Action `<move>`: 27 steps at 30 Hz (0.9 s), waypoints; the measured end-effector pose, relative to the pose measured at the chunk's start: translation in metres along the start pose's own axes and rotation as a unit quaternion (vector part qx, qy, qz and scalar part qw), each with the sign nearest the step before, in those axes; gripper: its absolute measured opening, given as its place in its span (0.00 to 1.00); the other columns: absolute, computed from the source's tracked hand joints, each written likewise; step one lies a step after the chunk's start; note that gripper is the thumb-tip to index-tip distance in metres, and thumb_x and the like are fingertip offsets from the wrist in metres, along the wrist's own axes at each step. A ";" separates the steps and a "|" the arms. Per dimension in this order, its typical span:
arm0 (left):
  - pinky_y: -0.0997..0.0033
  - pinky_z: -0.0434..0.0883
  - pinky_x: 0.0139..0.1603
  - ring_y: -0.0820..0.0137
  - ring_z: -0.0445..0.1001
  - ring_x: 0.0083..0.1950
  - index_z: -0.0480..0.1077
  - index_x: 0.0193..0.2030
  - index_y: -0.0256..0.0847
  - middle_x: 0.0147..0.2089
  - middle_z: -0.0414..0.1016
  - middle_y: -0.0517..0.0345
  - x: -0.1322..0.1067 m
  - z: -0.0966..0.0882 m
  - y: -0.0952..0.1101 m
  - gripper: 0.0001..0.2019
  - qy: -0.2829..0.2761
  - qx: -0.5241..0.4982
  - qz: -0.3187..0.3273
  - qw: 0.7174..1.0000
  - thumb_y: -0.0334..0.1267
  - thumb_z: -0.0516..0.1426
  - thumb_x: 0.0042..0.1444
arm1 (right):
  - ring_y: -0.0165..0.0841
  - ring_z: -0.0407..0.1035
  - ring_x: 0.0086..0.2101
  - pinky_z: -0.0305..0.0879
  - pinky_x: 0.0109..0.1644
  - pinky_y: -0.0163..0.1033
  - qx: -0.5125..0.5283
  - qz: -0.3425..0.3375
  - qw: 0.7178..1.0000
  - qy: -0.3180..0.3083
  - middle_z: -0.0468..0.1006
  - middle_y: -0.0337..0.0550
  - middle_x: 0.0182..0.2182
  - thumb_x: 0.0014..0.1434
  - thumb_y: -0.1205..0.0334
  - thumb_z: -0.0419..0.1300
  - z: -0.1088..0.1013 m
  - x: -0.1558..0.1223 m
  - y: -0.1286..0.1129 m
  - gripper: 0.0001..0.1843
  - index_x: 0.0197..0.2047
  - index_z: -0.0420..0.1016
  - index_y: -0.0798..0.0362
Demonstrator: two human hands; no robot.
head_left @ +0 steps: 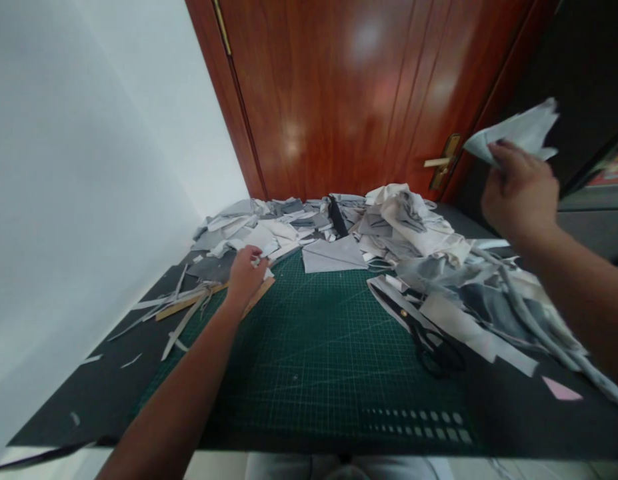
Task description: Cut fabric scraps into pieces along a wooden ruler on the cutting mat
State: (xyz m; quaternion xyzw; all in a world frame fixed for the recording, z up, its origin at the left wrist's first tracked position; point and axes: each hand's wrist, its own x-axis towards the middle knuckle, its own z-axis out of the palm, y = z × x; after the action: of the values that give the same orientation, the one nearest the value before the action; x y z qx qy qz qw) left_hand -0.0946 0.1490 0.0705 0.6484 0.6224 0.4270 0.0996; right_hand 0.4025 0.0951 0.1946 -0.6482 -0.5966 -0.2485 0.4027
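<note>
My right hand (pixel 519 192) is raised at the right, above the table, with its fingers closed on a pale grey piece of fabric (pixel 519 133). At the far left edge of the green cutting mat (pixel 319 360), my left hand (pixel 246 272) pinches a small white fabric scrap (pixel 263 261) out of the scrap pile. It lies over a wooden ruler (pixel 261 293). A heap of grey and white fabric offcuts (pixel 403 227) covers the back and right of the table. A grey triangular piece (pixel 333 255) lies flat at the mat's far edge.
Black scissors (pixel 433 347) lie on the mat's right side, partly under white strips. Thin fabric strips (pixel 179 313) are scattered on the dark tabletop at left. A pink scrap (pixel 561 389) lies near the right front. A wooden door (pixel 359 93) stands behind, a white wall at left.
</note>
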 end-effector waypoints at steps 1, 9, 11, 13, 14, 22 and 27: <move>0.57 0.69 0.58 0.59 0.73 0.51 0.69 0.45 0.42 0.47 0.74 0.50 0.011 -0.009 -0.010 0.10 0.049 0.050 -0.002 0.998 0.37 0.55 0.56 | 0.40 0.58 0.68 0.51 0.68 0.46 -0.027 -0.032 0.999 -0.006 0.64 0.63 0.69 0.73 0.63 0.46 0.014 0.007 0.006 0.27 0.70 0.65 0.61; 0.57 0.65 0.67 0.54 0.69 0.65 0.67 0.65 0.40 0.66 0.68 0.43 0.083 -0.030 -0.085 0.26 0.007 0.189 0.000 0.982 0.46 0.56 0.61 | 0.45 0.76 0.43 0.64 0.45 0.45 -0.066 -0.025 0.954 -0.292 0.79 0.71 0.51 0.70 0.57 0.48 0.158 -0.016 0.030 0.29 0.66 0.71 0.66; 0.57 0.64 0.68 0.53 0.66 0.68 0.64 0.69 0.42 0.70 0.64 0.44 0.091 -0.020 -0.101 0.30 -0.080 0.199 0.025 0.976 0.49 0.57 0.61 | 0.46 0.76 0.38 0.64 0.41 0.46 -0.076 -0.013 0.949 -0.305 0.81 0.70 0.48 0.69 0.54 0.48 0.166 -0.018 0.034 0.31 0.67 0.71 0.64; 0.54 0.62 0.70 0.51 0.62 0.71 0.60 0.73 0.45 0.74 0.59 0.44 0.098 -0.009 -0.114 0.34 -0.144 0.221 0.032 0.964 0.52 0.57 0.61 | 0.47 0.77 0.38 0.64 0.42 0.46 -0.080 -0.024 0.946 -0.312 0.81 0.69 0.49 0.68 0.53 0.50 0.163 -0.017 0.036 0.30 0.66 0.71 0.61; 0.52 0.61 0.70 0.49 0.59 0.73 0.59 0.74 0.47 0.75 0.56 0.43 0.102 -0.004 -0.119 0.35 -0.166 0.238 0.028 0.957 0.54 0.58 0.61 | 0.47 0.77 0.40 0.64 0.43 0.46 -0.079 -0.034 0.946 -0.312 0.80 0.69 0.51 0.68 0.53 0.51 0.161 -0.015 0.036 0.30 0.66 0.72 0.59; 0.36 0.63 0.62 0.38 0.63 0.68 0.63 0.71 0.51 0.69 0.66 0.41 0.131 0.005 -0.117 0.31 -0.194 0.335 0.017 0.922 0.55 0.54 0.62 | 0.50 0.76 0.43 0.65 0.43 0.47 -0.108 0.009 0.943 -0.315 0.80 0.67 0.49 0.65 0.48 0.54 0.147 -0.015 0.030 0.32 0.67 0.70 0.56; 0.37 0.61 0.60 0.40 0.66 0.64 0.71 0.62 0.46 0.61 0.74 0.40 0.129 0.007 -0.101 0.25 -0.173 0.386 0.040 0.905 0.47 0.57 0.59 | 0.56 0.70 0.54 0.63 0.50 0.54 -0.139 -0.003 0.971 -0.196 0.77 0.66 0.55 0.65 0.45 0.50 0.139 -0.025 0.017 0.32 0.63 0.71 0.57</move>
State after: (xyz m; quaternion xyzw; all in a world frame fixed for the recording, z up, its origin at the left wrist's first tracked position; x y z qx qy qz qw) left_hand -0.1809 0.2874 0.0549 0.7243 0.6849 0.0374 -0.0697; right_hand 0.3926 0.1950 0.0943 -0.7317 -0.6257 -0.1985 0.1836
